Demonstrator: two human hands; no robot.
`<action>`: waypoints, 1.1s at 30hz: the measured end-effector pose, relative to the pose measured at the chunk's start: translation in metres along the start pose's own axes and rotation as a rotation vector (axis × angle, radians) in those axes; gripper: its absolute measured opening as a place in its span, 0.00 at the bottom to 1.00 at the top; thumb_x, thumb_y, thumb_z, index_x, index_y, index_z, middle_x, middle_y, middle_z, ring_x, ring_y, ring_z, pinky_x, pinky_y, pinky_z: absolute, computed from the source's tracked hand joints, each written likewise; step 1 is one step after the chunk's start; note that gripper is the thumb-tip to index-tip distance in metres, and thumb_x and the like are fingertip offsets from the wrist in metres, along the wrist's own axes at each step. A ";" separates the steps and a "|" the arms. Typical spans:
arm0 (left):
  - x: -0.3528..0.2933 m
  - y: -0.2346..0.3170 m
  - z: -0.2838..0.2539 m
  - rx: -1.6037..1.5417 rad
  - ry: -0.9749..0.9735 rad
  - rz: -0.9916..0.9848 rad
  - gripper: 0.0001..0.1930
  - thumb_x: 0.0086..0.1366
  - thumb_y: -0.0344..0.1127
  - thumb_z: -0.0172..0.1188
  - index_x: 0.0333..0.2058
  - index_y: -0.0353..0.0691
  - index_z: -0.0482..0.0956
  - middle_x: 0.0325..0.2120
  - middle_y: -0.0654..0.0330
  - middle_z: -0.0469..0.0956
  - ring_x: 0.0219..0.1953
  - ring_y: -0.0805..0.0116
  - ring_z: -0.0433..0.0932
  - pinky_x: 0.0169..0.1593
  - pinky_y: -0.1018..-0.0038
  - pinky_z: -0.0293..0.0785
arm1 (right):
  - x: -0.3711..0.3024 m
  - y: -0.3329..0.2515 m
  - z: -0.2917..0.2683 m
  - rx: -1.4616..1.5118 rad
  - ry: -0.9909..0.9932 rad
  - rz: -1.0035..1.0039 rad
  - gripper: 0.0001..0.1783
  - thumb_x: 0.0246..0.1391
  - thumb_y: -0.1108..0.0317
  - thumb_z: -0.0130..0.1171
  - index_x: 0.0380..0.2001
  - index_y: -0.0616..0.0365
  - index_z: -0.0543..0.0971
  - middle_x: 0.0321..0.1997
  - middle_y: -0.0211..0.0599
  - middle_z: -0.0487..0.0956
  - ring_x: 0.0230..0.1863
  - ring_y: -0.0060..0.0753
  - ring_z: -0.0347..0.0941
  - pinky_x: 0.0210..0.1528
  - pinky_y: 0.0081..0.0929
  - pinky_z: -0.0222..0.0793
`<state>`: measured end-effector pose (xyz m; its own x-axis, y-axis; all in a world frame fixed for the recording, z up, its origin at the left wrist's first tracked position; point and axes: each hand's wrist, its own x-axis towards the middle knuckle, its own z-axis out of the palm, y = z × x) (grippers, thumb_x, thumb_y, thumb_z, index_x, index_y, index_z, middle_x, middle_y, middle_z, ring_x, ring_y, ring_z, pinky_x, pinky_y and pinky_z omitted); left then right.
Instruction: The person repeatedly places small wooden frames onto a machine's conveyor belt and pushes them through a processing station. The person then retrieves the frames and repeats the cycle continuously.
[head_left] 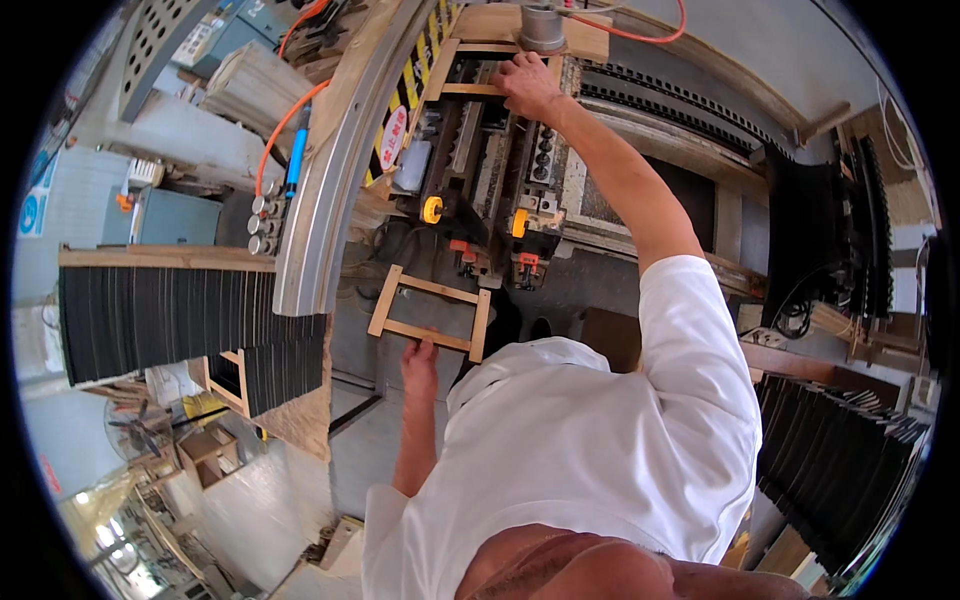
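Observation:
My left hand [420, 368] grips the near rail of a small rectangular wooden frame [438, 288], with fingers closed round it. That frame is held in the air in front of my body, slightly tilted, with an open middle. My right arm is stretched far forward. At its end, my right hand [528, 88] has bent fingers closed at the right side of a second wooden frame [442, 70], which lies across the far end of a machine [490, 165] with two parallel rails. Its fingertips are partly hidden. Just beyond that hand stands a grey metal cylinder [542, 30].
Yellow knobs [432, 209] and orange-red fittings sit on the machine's near end. A metal beam [320, 200] runs along its left, beside a blue tube [297, 160] and an orange hose. Stacks of dark-edged frames [165, 320] stand at left, and more dark pieces [830, 465] at right.

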<state>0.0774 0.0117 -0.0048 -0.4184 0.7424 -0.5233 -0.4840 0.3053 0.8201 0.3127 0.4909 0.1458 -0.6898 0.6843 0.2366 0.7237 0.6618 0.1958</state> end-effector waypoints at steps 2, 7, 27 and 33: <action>-0.003 0.000 -0.002 0.010 0.012 0.009 0.18 0.67 0.31 0.55 0.54 0.31 0.71 0.49 0.58 0.76 0.50 0.69 0.73 0.55 0.75 0.66 | 0.001 0.000 0.001 -0.004 0.014 0.004 0.18 0.45 0.62 0.65 0.44 0.46 0.81 0.47 0.34 0.76 0.52 0.40 0.69 0.54 0.39 0.59; -0.023 0.006 -0.006 0.105 0.041 0.077 0.18 0.68 0.31 0.54 0.55 0.32 0.72 0.47 0.58 0.77 0.49 0.72 0.73 0.55 0.75 0.66 | 0.001 0.003 0.009 -0.013 0.059 0.006 0.21 0.43 0.59 0.68 0.44 0.47 0.80 0.47 0.34 0.76 0.55 0.42 0.67 0.55 0.40 0.59; -0.176 0.162 -0.257 0.018 0.429 0.625 0.16 0.71 0.32 0.50 0.54 0.34 0.72 0.47 0.58 0.79 0.47 0.70 0.77 0.53 0.72 0.73 | 0.001 -0.045 -0.023 -0.129 -0.068 0.219 0.18 0.48 0.59 0.68 0.42 0.52 0.79 0.49 0.41 0.77 0.53 0.47 0.73 0.54 0.47 0.68; -0.122 0.241 -0.407 -0.216 0.361 0.650 0.18 0.72 0.32 0.47 0.56 0.27 0.68 0.50 0.53 0.76 0.47 0.66 0.78 0.52 0.69 0.75 | -0.007 -0.114 -0.033 0.215 0.352 0.180 0.13 0.52 0.61 0.64 0.38 0.55 0.79 0.44 0.39 0.80 0.45 0.46 0.76 0.47 0.42 0.71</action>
<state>-0.3006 -0.2483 0.1624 -0.8764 0.4810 -0.0255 -0.1787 -0.2756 0.9445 0.2356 0.4002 0.1533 -0.4763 0.6731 0.5657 0.7847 0.6157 -0.0719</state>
